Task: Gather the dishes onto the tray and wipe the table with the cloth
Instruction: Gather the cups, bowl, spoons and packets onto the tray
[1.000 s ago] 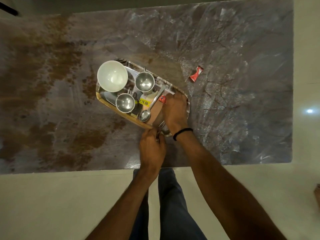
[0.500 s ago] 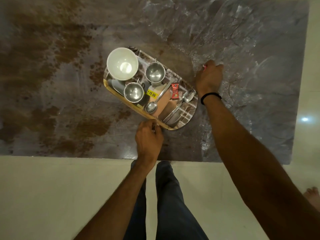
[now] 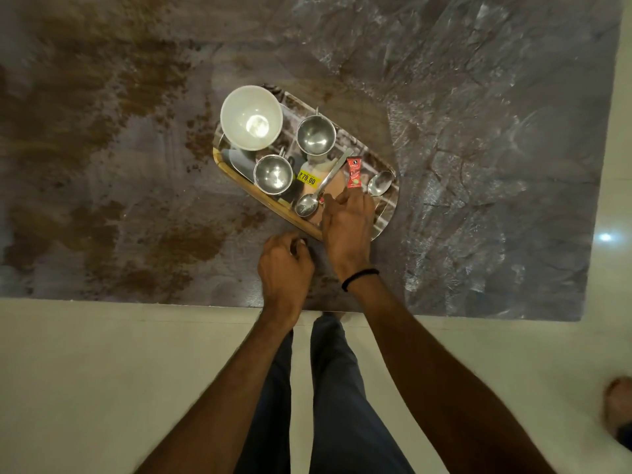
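Above the marbled counter [image 3: 478,131], the right grip [image 3: 347,230] is curled over the near end of the dish-laden tray [image 3: 236,172], against a red sachet [image 3: 354,173]; anything held is hidden. Beside the rim the left grip [image 3: 285,265] is curled, contact unclear.

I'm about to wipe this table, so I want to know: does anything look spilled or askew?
Yes. Brown patches spread over the left half of the table, like a dried spill, though they could be the stone's own mottling. The tray sits askew to the table's near edge, and a yellow price sticker is stuck on it.
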